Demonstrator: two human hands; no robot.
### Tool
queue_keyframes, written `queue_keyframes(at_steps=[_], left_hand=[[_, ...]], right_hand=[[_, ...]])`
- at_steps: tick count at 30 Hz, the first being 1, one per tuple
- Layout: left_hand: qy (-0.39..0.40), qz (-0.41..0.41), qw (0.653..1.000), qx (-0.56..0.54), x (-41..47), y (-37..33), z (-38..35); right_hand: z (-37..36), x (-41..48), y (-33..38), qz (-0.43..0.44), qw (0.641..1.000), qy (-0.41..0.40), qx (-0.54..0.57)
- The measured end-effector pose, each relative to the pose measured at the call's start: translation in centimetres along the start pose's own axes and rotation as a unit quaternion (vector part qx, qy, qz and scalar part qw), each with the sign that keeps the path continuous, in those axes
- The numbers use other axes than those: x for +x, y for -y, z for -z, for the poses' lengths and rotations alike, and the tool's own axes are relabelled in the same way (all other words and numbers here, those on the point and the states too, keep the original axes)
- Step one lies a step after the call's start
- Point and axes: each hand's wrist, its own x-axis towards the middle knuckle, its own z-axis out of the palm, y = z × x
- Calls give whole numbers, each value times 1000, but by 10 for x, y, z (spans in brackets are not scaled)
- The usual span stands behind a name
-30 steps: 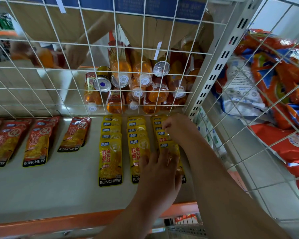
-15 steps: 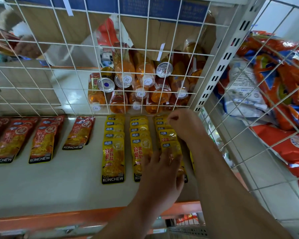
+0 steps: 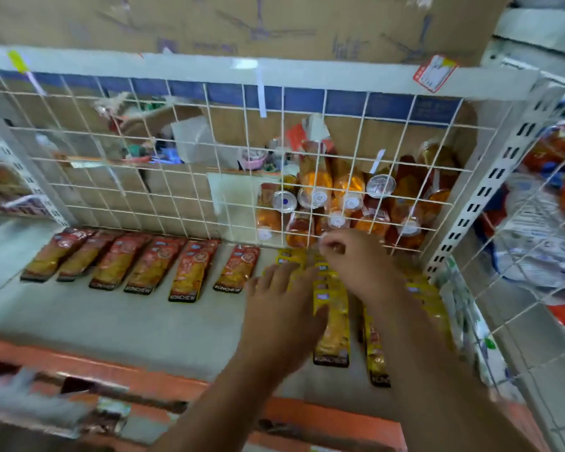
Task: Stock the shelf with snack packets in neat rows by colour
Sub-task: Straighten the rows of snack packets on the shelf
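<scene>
Yellow snack packets (image 3: 331, 324) lie in overlapping rows on the grey shelf (image 3: 118, 324), at its right end. My left hand (image 3: 282, 308) lies flat with straight fingers on the left yellow row. My right hand (image 3: 353, 259) is further back near the wire mesh, fingers curled at the far end of the yellow rows; whether it pinches a packet is blurred. Several red packets (image 3: 190, 272) lie side by side in a row on the left half of the shelf.
A white wire mesh (image 3: 177, 177) backs the shelf, with orange bottles (image 3: 343, 197) behind it. A slotted upright (image 3: 490, 187) and side mesh close off the right, with large snack bags (image 3: 542, 230) beyond. An orange rail (image 3: 137, 380) edges the front.
The view has swung up and left, so more red packets and the top shelf edge show. My left hand has shifted left onto the left yellow row. My right hand stays at the back.
</scene>
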Motion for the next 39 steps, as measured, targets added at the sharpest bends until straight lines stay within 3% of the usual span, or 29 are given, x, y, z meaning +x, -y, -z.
queue_keyframes(at_steps=[9,19,24,30,39], left_hand=[[-127,53,989,61,13,123,184],[-191,100,970,115,-43,296,413],[-179,151,966,111,-62,365,512],[-170,201,959,100,-69,422,578],[-147,241,954,103,-50,492,609]], right_hand=[[-21,6,185,172,985,21,22],[-87,-13,416,313,950,7,-6],[-113,-15,503,348,937,10,-14],[-142,11,581,377,925,7,-42],[-208,68,663,387,919,47,-62]])
